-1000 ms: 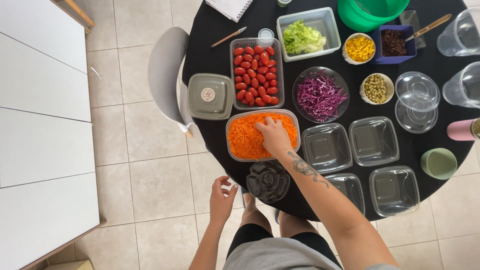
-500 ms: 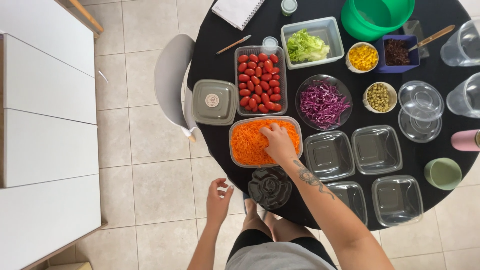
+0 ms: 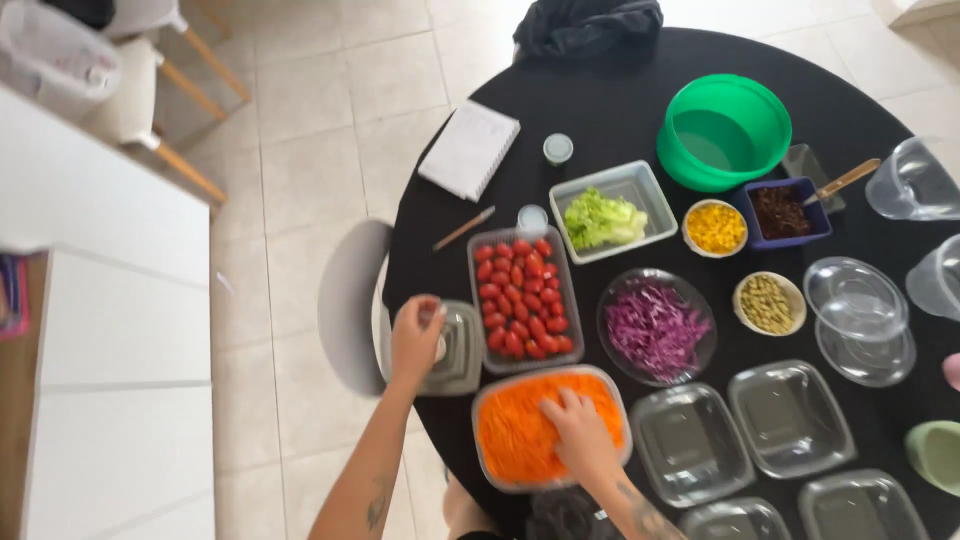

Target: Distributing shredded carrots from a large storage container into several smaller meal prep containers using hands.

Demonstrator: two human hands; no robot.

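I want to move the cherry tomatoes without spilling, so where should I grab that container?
Grip the cherry tomato container by its two long rims, coming from above. It is a shallow clear rectangle, filled nearly level, with the lidded box and the shredded carrot tray crowding its near end.

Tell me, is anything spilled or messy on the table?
Nothing stands out. The grated carrot, tomatoes and purple cabbage all sit inside their containers. The right hand is in the carrot; the left hand rests on a grey lid.
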